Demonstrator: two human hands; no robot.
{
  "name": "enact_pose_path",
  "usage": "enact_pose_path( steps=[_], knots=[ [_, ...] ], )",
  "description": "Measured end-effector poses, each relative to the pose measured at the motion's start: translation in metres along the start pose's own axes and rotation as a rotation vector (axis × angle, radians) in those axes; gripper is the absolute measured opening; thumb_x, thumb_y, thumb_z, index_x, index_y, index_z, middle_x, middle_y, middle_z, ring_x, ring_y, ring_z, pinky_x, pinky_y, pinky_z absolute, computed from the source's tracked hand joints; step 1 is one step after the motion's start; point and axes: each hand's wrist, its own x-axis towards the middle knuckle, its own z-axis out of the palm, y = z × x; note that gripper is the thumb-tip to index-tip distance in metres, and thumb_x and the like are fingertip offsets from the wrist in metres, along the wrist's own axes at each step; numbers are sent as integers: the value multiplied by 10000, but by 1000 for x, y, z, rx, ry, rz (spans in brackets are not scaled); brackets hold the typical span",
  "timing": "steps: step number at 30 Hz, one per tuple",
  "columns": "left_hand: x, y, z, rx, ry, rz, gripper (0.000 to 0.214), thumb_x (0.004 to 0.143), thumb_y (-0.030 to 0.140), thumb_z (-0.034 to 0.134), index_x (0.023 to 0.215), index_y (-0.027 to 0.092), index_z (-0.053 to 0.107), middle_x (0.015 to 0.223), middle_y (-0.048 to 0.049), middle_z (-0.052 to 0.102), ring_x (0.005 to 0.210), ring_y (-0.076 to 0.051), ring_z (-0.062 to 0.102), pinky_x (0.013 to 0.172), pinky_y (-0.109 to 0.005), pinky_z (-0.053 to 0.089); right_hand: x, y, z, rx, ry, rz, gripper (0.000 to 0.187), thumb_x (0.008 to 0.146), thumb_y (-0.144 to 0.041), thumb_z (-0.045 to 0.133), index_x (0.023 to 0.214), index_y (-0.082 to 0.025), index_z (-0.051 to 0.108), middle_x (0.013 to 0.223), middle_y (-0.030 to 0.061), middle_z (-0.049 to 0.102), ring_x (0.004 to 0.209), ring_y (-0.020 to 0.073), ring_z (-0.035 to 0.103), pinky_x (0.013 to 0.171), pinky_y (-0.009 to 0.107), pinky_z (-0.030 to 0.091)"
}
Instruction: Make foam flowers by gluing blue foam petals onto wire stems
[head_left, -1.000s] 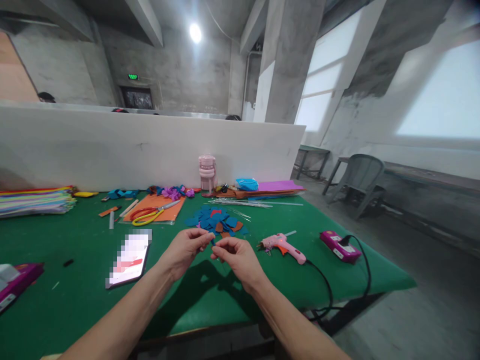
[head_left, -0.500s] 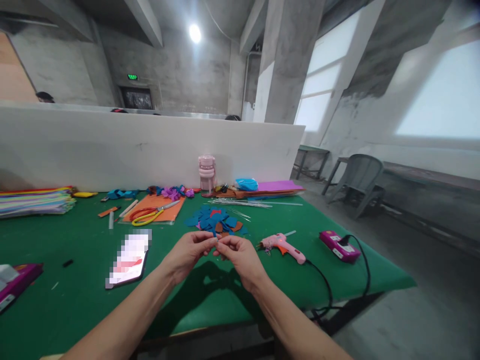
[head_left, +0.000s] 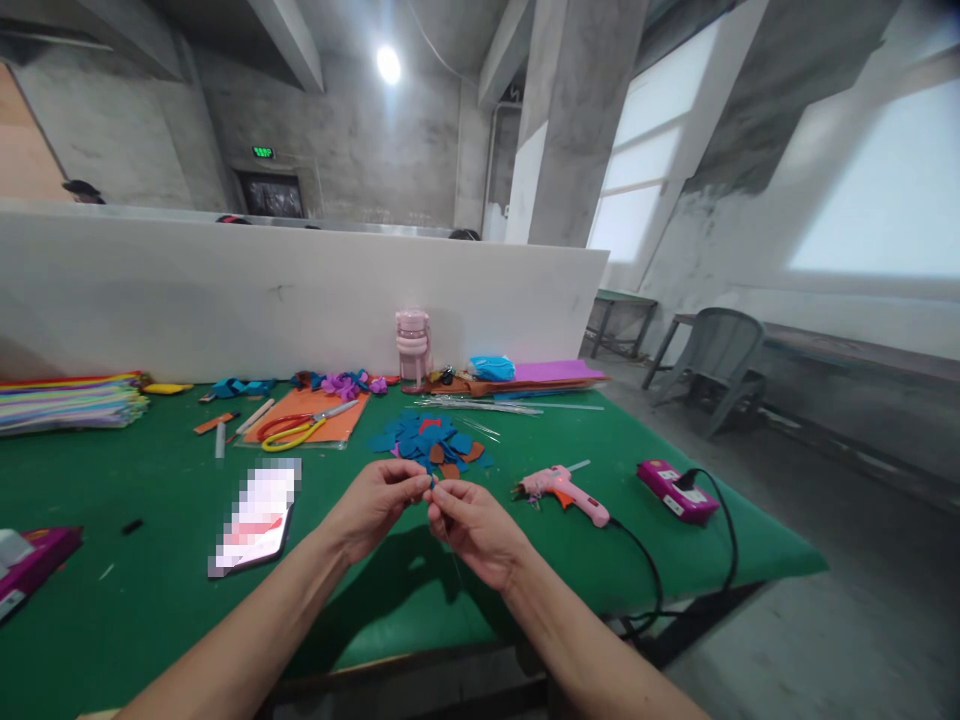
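Note:
My left hand [head_left: 384, 505] is closed in a pinch on a small dark blue felt piece [head_left: 432, 482], mostly hidden by the fingertips. My right hand [head_left: 476, 525] meets it there, thumb and fingers pinched together. A thin wire [head_left: 456, 568] trails down from beneath the right hand. Just beyond both hands lies a heap of cut blue felt pieces [head_left: 420, 437], with brown ones [head_left: 448, 470] among them. To the right of my right hand a pink glue gun [head_left: 568, 495] rests on the green table [head_left: 375, 620].
Left of my hands lie a phone [head_left: 259, 520] and red-and-yellow-handled scissors [head_left: 289, 430] on an orange sheet [head_left: 349, 425]. Thin wires [head_left: 487, 405] and a pink bottle [head_left: 412, 345] are behind the heap. A purple power strip [head_left: 675, 492] with a black cord stands right.
My right hand has turned and lowered slightly, its fingers more curled. The thin wire now shows below it. The left hand keeps its pinch on the blue piece.

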Motion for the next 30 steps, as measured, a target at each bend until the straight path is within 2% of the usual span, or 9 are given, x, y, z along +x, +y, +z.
enact_pose_path(
  steps=[3, 6, 10, 12, 16, 20, 24, 30],
  knots=[
    [1, -1, 3, -27, 6, 2, 201, 584, 287, 749, 587, 126, 628, 574, 1, 571, 577, -86, 486, 583, -210, 376, 0, 0, -1, 86, -12, 47, 193, 621, -281, 745, 717, -144, 649, 628, -23, 565, 526, 32, 477, 548, 159, 384],
    [3, 0, -1, -27, 18, -35, 188, 589, 283, 749, 664, 132, 667, 620, -6, 593, 601, -86, 491, 605, -211, 375, 2, -1, -3, 108, 16, 46, 210, 609, -283, 753, 720, -141, 644, 624, -25, 566, 522, 25, 475, 537, 148, 375],
    [3, 7, -10, 47, 69, -26, 281, 613, 288, 735, 856, 155, 694, 680, -15, 614, 633, -91, 494, 630, -220, 367, 4, -3, -6, -11, 87, -12, 240, 604, -317, 748, 711, -131, 639, 600, -14, 589, 499, 28, 455, 507, 156, 341],
    [2, 9, -11, 100, 73, -7, 300, 620, 310, 726, 873, 153, 687, 684, -20, 609, 628, -97, 488, 618, -226, 362, 4, -3, -6, -114, 129, -47, 255, 599, -338, 743, 697, -129, 635, 604, -4, 607, 495, 36, 447, 504, 172, 328],
    [-1, 7, -5, 178, 86, 16, 267, 593, 341, 734, 758, 143, 664, 696, -17, 594, 614, -97, 469, 588, -218, 354, 2, -4, -4, -303, 187, -113, 276, 614, -386, 716, 695, -135, 635, 617, 14, 635, 515, 62, 464, 525, 200, 331],
    [0, 2, 0, 217, 110, 25, 244, 571, 351, 738, 627, 140, 628, 608, 12, 547, 567, -86, 430, 552, -212, 331, 1, -4, 1, -411, 198, -156, 264, 618, -387, 706, 693, -143, 640, 612, 18, 645, 541, 89, 496, 556, 221, 359],
    [1, 2, 1, 234, 133, 29, 242, 558, 349, 741, 576, 139, 622, 559, 20, 522, 544, -83, 409, 533, -214, 312, 1, -4, 1, -464, 213, -189, 237, 628, -372, 695, 686, -149, 641, 608, 17, 646, 544, 96, 503, 563, 226, 364],
    [3, -2, -1, 167, 105, 7, 284, 626, 392, 696, 573, 128, 605, 528, 24, 487, 527, -79, 402, 530, -214, 317, 2, -4, -1, -437, 179, -194, 236, 647, -366, 686, 694, -141, 635, 612, 17, 643, 552, 88, 498, 580, 220, 368]
  ],
)
